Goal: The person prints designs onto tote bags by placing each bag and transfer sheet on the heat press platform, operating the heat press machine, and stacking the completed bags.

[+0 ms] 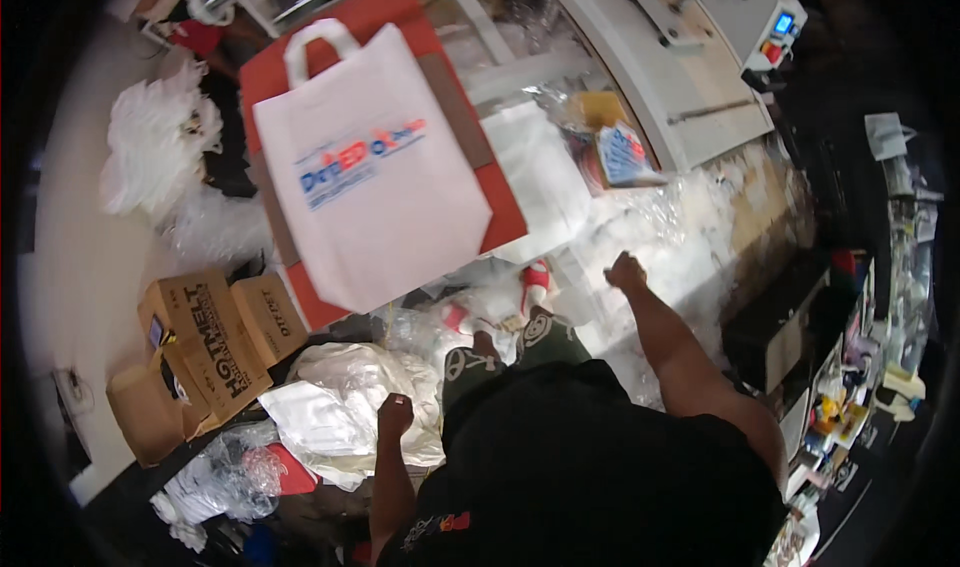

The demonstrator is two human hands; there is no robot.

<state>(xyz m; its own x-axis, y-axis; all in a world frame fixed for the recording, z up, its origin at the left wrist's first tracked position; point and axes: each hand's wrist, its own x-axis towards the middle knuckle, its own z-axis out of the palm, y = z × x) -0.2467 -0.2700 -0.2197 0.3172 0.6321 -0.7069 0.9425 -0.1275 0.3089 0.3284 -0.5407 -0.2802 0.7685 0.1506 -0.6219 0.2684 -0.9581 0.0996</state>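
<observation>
My left hand [396, 415] hangs low at my side with its fingers curled in, and nothing shows in it. Just left of it lies a heap of white bags [350, 392]. My right hand [626, 272] is held out to the right above the littered floor, its fingers closed and nothing visible in them. A white carry bag [380, 197] with blue and red print lies flat on a red board [505, 207], its loop handle at the far end. Neither hand touches this bag. White sheet material [540, 177] sits beside the board.
Opened brown cardboard boxes [205, 342] stand at the left, near clear plastic wrap [225, 477]. A grey machine [680, 57] with a small lit display is at the far right. Clear plastic film [690, 217] covers the floor, and a black box [780, 327] stands on the right.
</observation>
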